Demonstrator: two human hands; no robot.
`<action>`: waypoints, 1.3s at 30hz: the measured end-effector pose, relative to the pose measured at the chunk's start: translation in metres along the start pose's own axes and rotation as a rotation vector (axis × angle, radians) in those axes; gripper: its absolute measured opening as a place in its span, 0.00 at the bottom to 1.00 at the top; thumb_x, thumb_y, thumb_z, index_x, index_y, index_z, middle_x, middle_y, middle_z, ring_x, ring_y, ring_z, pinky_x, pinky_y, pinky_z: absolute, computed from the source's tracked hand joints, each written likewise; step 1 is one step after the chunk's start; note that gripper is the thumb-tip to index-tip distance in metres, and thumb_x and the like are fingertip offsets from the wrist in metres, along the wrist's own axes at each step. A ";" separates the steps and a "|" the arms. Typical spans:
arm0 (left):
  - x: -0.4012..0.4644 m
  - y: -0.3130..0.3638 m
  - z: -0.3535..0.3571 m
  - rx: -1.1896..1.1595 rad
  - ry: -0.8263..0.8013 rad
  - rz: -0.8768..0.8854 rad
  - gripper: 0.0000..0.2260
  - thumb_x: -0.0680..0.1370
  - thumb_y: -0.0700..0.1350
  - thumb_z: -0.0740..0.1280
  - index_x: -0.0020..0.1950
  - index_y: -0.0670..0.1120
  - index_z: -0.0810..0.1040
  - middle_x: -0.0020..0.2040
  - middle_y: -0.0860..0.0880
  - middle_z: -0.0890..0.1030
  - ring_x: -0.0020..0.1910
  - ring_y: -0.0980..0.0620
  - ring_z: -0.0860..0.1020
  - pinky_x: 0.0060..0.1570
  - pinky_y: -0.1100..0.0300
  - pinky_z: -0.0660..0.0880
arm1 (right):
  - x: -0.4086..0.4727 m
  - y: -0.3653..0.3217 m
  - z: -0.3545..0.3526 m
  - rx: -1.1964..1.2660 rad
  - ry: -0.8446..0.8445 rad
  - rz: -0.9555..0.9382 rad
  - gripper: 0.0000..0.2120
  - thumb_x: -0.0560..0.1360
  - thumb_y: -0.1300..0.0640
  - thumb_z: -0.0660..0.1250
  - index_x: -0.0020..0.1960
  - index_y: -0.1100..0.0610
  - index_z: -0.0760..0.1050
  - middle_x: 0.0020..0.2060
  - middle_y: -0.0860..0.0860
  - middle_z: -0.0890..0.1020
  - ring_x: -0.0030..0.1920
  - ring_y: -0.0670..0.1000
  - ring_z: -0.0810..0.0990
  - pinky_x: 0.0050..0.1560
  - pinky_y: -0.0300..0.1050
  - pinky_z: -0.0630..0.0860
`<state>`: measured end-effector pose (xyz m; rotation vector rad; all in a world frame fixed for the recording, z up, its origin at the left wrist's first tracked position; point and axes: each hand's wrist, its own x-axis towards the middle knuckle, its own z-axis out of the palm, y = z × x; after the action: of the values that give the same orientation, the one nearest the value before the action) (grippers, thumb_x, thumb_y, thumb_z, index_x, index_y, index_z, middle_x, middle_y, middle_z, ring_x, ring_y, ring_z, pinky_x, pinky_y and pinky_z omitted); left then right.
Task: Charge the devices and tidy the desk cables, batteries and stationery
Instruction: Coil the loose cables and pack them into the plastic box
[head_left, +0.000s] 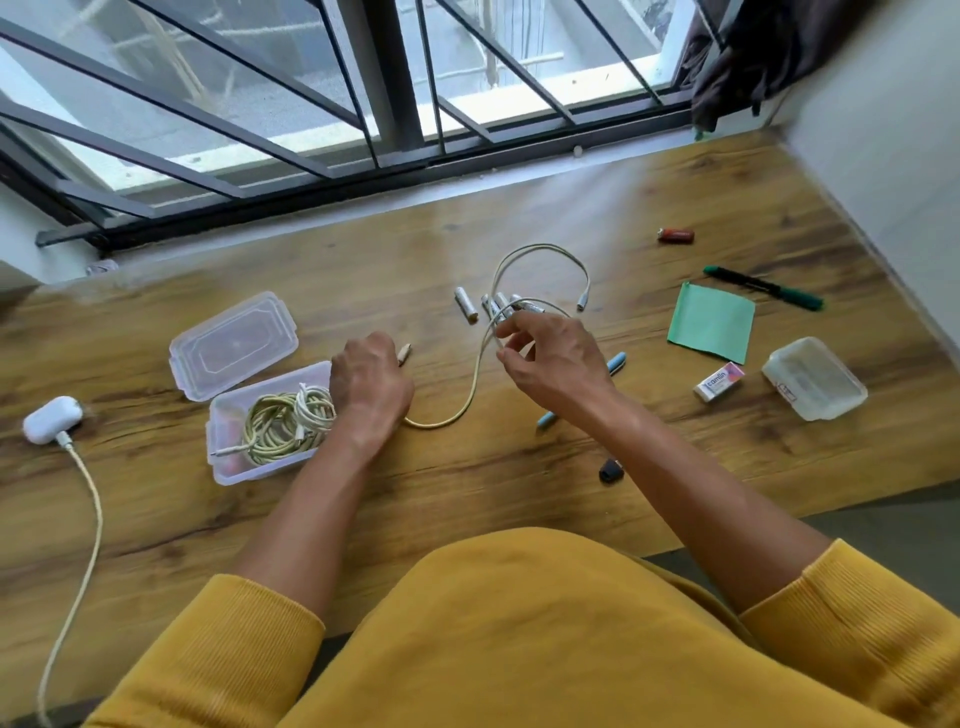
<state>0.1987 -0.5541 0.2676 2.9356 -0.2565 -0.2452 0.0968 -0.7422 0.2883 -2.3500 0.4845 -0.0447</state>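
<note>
- While the right hand hovered over the desk, its thumb and fingertips pinched a loop of the pale cable, lifted just off the wood.
- Left hand — fingers curled down, knuckles up, closed round the other end of that cable; its plug poked out past the knuckles.
- Between the two hands the cable sagged in a curve on the desk, then ran up past the right fingers into a wide loop further back, its far plug lying flat.
- Right under that loop, a cluster of batteries lay side by side, one a little apart to the left.
- Just left of the left hand sat a clear box with coiled cables inside, its lid lying beside it, touching.
- Far left, a white charging case was plugged into a cord trailing off the near edge.
- Out to the right: a blue pen partly hidden under the right wrist, an eraser, a green paper, a green marker, a second closed clear box and a red lighter.
- Near the right forearm, a small black object; I could not tell what.
</note>
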 end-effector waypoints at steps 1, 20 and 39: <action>-0.001 0.000 0.000 -0.008 0.009 -0.007 0.10 0.77 0.34 0.68 0.57 0.38 0.84 0.54 0.34 0.84 0.54 0.31 0.82 0.53 0.44 0.79 | 0.002 -0.003 0.003 0.008 -0.011 -0.006 0.10 0.78 0.49 0.70 0.59 0.45 0.82 0.46 0.41 0.86 0.48 0.47 0.83 0.54 0.50 0.81; -0.059 0.061 -0.038 -0.960 0.421 0.163 0.16 0.78 0.46 0.78 0.58 0.47 0.73 0.45 0.55 0.84 0.31 0.53 0.81 0.36 0.52 0.82 | 0.014 -0.050 -0.012 0.806 -0.068 0.002 0.14 0.85 0.55 0.67 0.52 0.65 0.84 0.43 0.53 0.88 0.46 0.44 0.86 0.44 0.33 0.78; 0.004 0.088 -0.045 -1.089 -0.371 0.794 0.16 0.76 0.34 0.67 0.51 0.53 0.87 0.39 0.51 0.87 0.35 0.46 0.82 0.37 0.44 0.77 | 0.007 -0.029 -0.109 0.959 -0.449 -0.215 0.23 0.88 0.54 0.54 0.63 0.73 0.77 0.34 0.63 0.81 0.34 0.58 0.79 0.43 0.51 0.75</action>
<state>0.1965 -0.6325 0.3282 1.5534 -0.9386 -0.5644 0.0943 -0.7966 0.3868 -1.3904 -0.0381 0.1244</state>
